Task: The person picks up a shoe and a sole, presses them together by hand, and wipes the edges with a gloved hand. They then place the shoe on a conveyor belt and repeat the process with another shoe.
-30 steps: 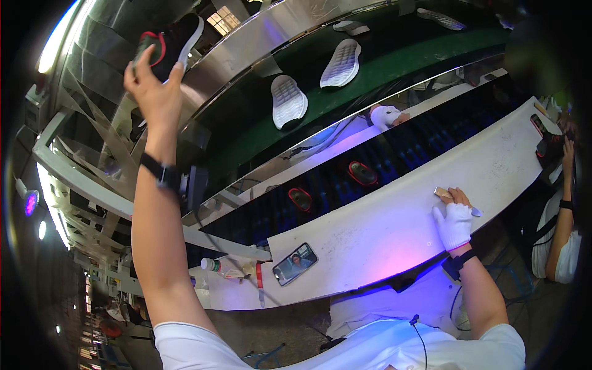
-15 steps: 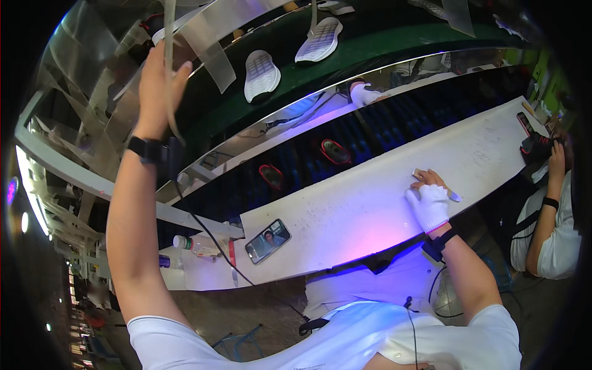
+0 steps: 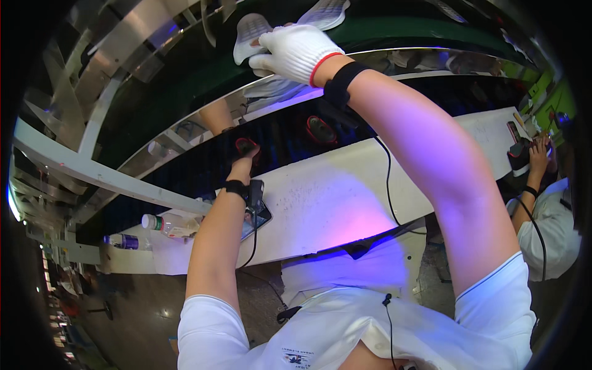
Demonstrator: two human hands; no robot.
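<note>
My right hand [image 3: 296,54], in a white knitted glove with bare fingertips, reaches far forward over the green belt. Its fingers and thumb close about the near end of a pale shoe sole [image 3: 250,34]; the glove covers part of the sole. A second pale sole [image 3: 330,15] lies just beyond it. Lower down, my bare left hand [image 3: 242,166] grips a dark shoe [image 3: 247,147] with a red rim on the dark lower conveyor; most of its fingers are hidden. Another red-rimmed dark shoe [image 3: 322,131] rests farther right on that conveyor.
A white worktable [image 3: 308,191] runs along the near side. A phone [image 3: 262,216], partly behind my left forearm, a clear bottle [image 3: 169,225] and a purple can [image 3: 126,241] stand at left. A pale metal frame [image 3: 105,169] crosses the left. Another person [image 3: 549,216] works at right.
My right hand has left the tabletop and swung up and left to the pale sole. My left hand has come down from the upper left to the red-rimmed shoe.
</note>
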